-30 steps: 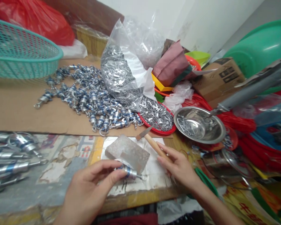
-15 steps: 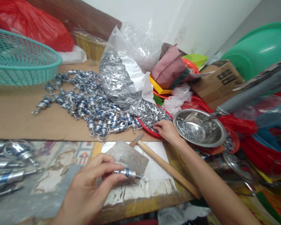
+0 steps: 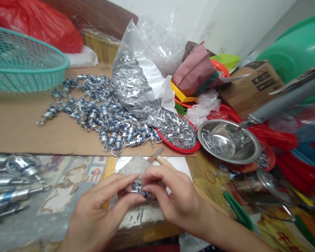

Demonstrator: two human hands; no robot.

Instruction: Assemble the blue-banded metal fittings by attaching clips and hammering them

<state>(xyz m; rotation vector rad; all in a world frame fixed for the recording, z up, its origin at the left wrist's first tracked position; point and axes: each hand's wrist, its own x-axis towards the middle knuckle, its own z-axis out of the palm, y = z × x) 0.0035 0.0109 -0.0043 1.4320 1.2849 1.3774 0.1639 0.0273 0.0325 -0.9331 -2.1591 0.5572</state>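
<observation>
Between the thumb and fingers of my left hand is a small silver-and-blue metal fitting, held over a flat metal plate. The fingertips of my right hand are closed together at the fitting's right end and touch it. Whatever sits in those right fingertips is hidden. Just beyond the hands lie a knife blade and a wooden handle, partly covered by my right hand. A red dish full of small flat metal pieces stands behind the right hand.
Finished-looking blue-and-silver fittings are heaped on cardboard, with larger ones at left. A clear bag of metal pieces leans behind. On the right stand a steel bowl and a cardboard box; a turquoise basket is back left.
My right hand has left the red dish and come back toward me to the fitting in my left hand. The left hand still grips the fitting; the view has shifted slightly.
</observation>
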